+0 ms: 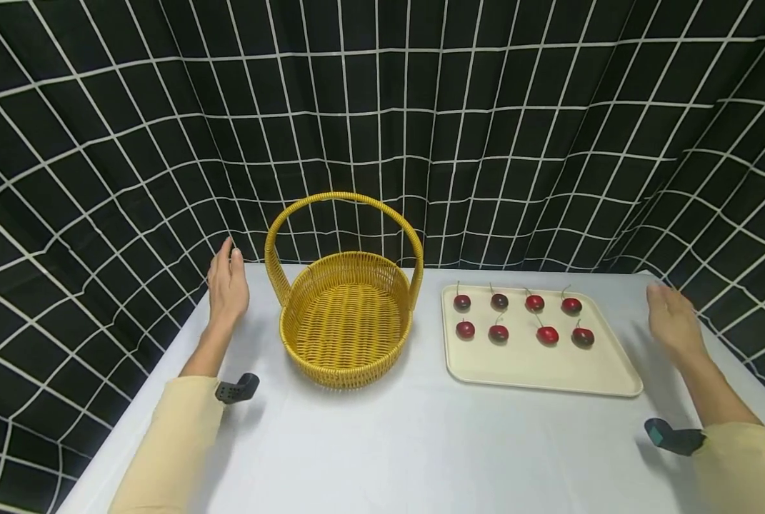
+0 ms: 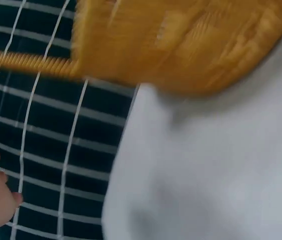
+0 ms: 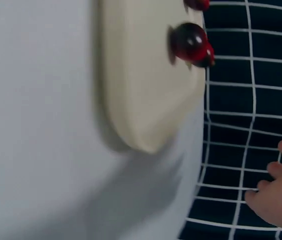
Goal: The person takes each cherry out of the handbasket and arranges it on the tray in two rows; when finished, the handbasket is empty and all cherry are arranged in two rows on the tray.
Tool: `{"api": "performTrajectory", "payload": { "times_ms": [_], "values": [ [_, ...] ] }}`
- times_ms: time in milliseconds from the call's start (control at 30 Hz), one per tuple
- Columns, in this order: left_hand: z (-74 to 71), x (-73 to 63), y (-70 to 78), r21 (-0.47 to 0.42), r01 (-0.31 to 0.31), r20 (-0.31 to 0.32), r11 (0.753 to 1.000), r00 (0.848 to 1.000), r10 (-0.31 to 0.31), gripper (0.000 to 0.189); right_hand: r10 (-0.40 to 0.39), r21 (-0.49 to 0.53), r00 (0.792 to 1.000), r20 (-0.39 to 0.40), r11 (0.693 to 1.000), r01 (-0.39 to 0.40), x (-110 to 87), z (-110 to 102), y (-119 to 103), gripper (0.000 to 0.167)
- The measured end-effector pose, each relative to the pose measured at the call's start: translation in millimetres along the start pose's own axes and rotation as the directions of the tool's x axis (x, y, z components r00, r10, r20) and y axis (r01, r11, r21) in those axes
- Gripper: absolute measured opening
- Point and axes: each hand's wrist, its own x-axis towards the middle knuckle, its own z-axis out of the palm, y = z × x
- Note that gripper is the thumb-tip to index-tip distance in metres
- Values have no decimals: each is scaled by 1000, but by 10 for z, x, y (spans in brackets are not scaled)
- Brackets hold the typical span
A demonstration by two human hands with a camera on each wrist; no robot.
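My left hand (image 1: 229, 285) is held up to the left of a yellow wicker basket (image 1: 346, 375), fingers extended and nothing in it. The basket has a tall hooped handle and a bare woven floor. On the right lies a cream tray (image 1: 536, 373) with two rows of dark red cherries (image 1: 547, 335), stems on. Beyond the tray's right edge, my right hand (image 1: 674, 321) is raised, holding nothing. In the left wrist view the basket (image 2: 190, 50) is blurred; the right wrist view has the tray's corner (image 3: 145, 115) and a few cherries (image 3: 188, 42).
A white-covered table (image 1: 382, 450) carries the basket and tray. A black curtain with white grid lines (image 1: 382, 128) stands close behind and along both sides. Each wrist wears a dark camera mount, the left one (image 1: 237, 389) and the right one (image 1: 674, 437).
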Motion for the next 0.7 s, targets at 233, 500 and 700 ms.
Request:
{"api": "performTrajectory", "payload": {
  "times_ms": [233, 500, 700],
  "values": [
    [-263, 517, 194, 270, -98, 299, 958, 954, 14, 67, -150, -308, 984, -93, 944, 114, 269, -226, -190, 73],
    [-252, 909, 979, 392, -141, 456, 909, 888, -59, 75, -187, -492, 981, -58, 860, 135, 462, -380, -646, 77],
    [-61, 996, 1561, 420, -200, 444, 885, 896, -8, 72, -193, -544, 981, -17, 825, 153, 556, -492, -998, 79]
  ]
}}
